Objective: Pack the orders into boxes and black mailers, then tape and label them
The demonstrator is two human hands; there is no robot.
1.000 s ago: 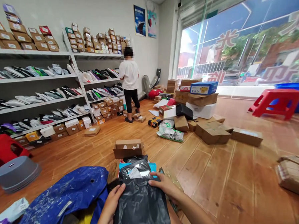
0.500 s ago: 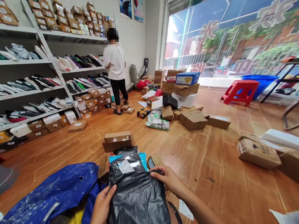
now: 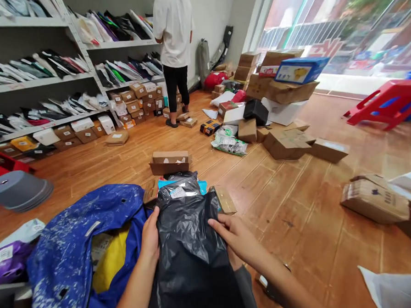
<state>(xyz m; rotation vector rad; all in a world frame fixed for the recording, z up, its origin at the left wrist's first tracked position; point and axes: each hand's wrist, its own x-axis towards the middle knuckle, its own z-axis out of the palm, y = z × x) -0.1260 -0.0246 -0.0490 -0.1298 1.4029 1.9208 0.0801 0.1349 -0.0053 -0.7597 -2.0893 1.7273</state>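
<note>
Head cam had the bag [image 3: 194,265] in the near middle, black and floppy; I couldn't tell what it rested on. Left hand [image 3: 150,235] had its left edge, right hand [image 3: 233,230] its right, each looking to pinch the plastic, thumb on top, with the other fingers mostly hidden. My guess: gripping both sides kept it stretched and steady. Long axis ran near to far, top end pointing away, roughly toward the open box [image 3: 171,166]. Labelled parcel [image 3: 178,192] lay just past that end. Blue sack [image 3: 55,254] gaped open on the left, probably parked there for easy reach. Far off, a person [image 3: 174,31] stood by the shelves [image 3: 33,84].
</note>
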